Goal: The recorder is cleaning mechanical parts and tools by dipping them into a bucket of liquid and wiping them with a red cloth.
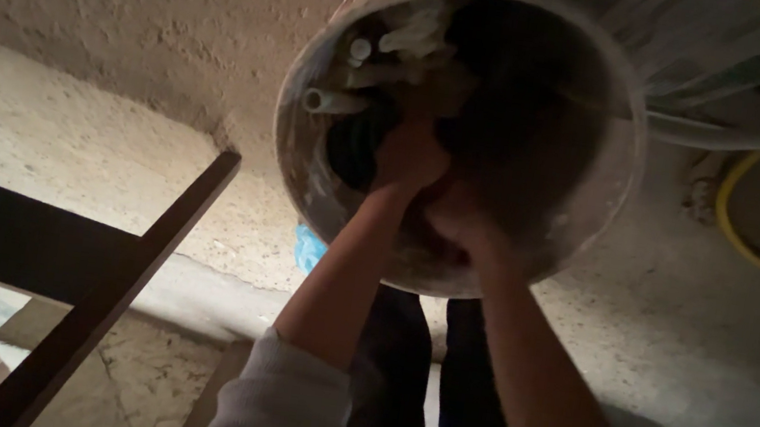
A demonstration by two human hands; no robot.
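A dirty round bucket (599,205) stands on the floor below me, its inside dark. Both my arms reach down into it. My left hand (411,156) is inside near the middle, next to several short white pipe pieces (359,77) that lie against the bucket's left wall. My right hand (458,220) is just beside it, low against the near wall. The dim light and blur hide the fingers of both hands, so whether either one grips anything cannot be made out.
A dark wooden frame (137,249) slants across the lower left. A yellow hose (735,224) curls at the right beside pale pipes (759,128). A blue scrap (308,248) lies by the bucket. The floor is rough concrete (65,130).
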